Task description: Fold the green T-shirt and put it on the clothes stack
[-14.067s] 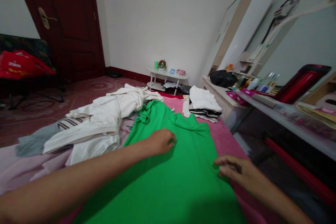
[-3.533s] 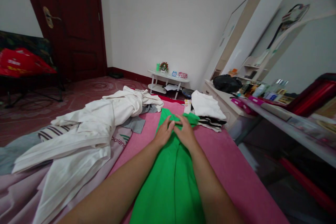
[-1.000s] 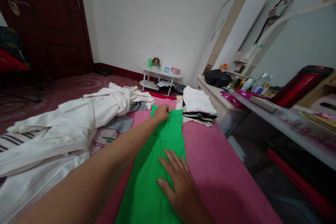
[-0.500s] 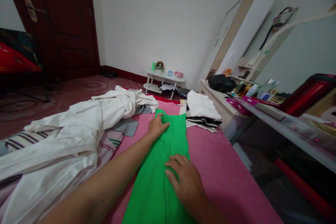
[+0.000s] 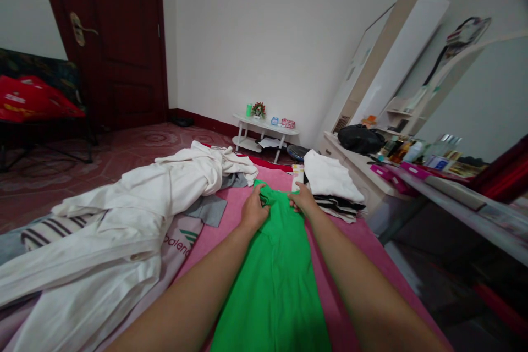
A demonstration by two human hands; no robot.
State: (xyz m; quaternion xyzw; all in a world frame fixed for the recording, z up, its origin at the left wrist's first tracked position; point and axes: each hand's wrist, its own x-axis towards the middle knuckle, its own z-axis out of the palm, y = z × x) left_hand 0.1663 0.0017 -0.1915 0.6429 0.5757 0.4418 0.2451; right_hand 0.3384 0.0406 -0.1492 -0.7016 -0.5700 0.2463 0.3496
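A bright green garment (image 5: 274, 269) lies lengthwise in front of me on a pink cover (image 5: 239, 203). Its exact kind does not show. At its far left corner my left hand (image 5: 254, 210) is closed on the bunched fabric, thumb toward the middle. My right hand (image 5: 303, 199) pinches the far right corner, its fingers curled around the edge. Between the two hands the far edge sags slightly, and soft creases run down the cloth. Just beyond my right hand stands a stack of folded clothes, with a white garment (image 5: 332, 176) on top and black and white layers below.
Rumpled white clothing (image 5: 144, 192) is heaped on the left, over a pale garment with printed letters (image 5: 177, 239) and a grey piece (image 5: 208, 210). A dressing table (image 5: 355, 162) with bottles stands right. Behind are a small white table (image 5: 266, 122) and a dark red door (image 5: 119, 38).
My right hand has moved forward from the middle of the green garment to its far right corner and closed on it. The left hand now grips the left corner. The view has shifted slightly.
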